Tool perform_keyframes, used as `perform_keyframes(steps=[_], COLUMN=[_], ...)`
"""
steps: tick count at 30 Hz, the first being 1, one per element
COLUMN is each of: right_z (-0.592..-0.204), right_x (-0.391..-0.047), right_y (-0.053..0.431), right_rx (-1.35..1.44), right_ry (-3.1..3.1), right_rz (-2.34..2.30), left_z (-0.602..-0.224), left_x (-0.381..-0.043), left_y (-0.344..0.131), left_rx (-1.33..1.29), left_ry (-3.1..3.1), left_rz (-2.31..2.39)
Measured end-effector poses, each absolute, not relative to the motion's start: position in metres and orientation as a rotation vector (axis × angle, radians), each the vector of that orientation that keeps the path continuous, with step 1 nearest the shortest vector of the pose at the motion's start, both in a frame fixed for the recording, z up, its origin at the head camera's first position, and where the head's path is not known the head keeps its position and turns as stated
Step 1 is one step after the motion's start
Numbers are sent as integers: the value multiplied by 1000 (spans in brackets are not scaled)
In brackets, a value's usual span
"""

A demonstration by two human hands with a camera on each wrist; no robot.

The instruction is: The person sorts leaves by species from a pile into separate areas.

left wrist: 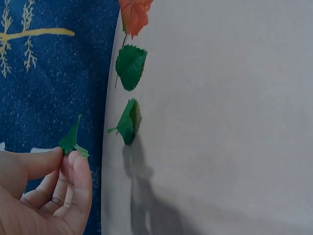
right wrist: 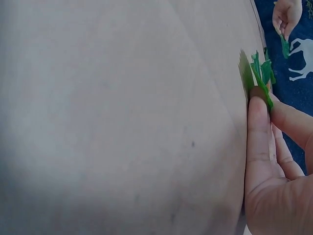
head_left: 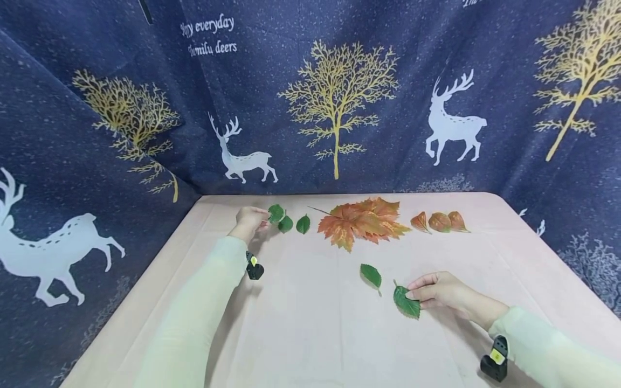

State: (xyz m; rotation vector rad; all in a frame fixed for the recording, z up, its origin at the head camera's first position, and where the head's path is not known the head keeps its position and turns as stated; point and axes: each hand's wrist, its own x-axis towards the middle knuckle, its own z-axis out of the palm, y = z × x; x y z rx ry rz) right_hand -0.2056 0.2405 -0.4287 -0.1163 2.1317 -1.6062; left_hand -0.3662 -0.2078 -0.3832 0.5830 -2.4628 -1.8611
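At the far left of the table, my left hand (head_left: 249, 222) pinches a green leaf (head_left: 276, 213) between thumb and fingertips; the left wrist view shows this leaf (left wrist: 71, 139) curled and seen nearly edge-on. Just past it lie two more green leaves, one (head_left: 285, 224) overlapped by the held leaf in the head view, the other (head_left: 303, 224) a little to the right. Nearer the front, my right hand (head_left: 446, 295) grips a serrated green leaf (head_left: 406, 303) by its right edge, thumb on top. A single green leaf (head_left: 371, 275) lies left of that hand.
Large orange-red maple-like leaves (head_left: 361, 222) lie overlapping at the back middle. To their right sit three small orange leaves (head_left: 439, 222) in a row. A pale cloth covers the table (head_left: 301, 323); a dark blue printed curtain (head_left: 402, 161) hangs behind.
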Motion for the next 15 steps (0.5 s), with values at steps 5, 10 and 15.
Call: perform_keyframes(steps=[5, 10, 15], right_z=[-430, -429, -428], right_x=[-206, -206, -206], right_y=[241, 240, 241], right_rx=[-105, -93, -94], right_ry=[2143, 2150, 2159], right_rz=[-1597, -1588, -1573], left_z=[-385, -389, -393], left_x=[-369, -373, -377], left_y=[-210, -211, -211], left_rx=[662, 712, 752], left_ry=[-2484, -2537, -2486], left_rz=[-1793, -1718, -1728])
